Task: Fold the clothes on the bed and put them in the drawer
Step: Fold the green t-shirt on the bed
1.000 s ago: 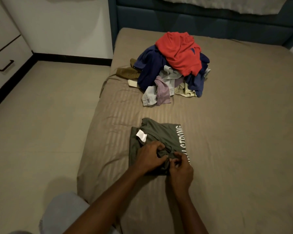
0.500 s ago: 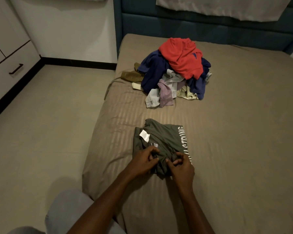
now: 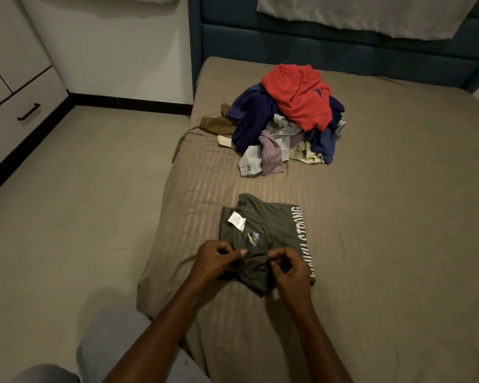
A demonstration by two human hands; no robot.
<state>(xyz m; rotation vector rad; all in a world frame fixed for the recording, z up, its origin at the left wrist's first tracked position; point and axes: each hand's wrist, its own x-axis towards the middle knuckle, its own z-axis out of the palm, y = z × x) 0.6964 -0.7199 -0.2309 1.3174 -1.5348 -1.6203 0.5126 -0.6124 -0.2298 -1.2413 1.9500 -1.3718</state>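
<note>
My hands have slid toward the near edge of the olive t-shirt, uncovering its neck label; my left hand and right hand pinch the bunched hem; the shirt lies folded on the bed, near the clothes pile.

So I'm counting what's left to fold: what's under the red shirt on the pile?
Under the red shirt: navy garments, pale denim, a mauve piece. Anything deeper is covered.
</note>
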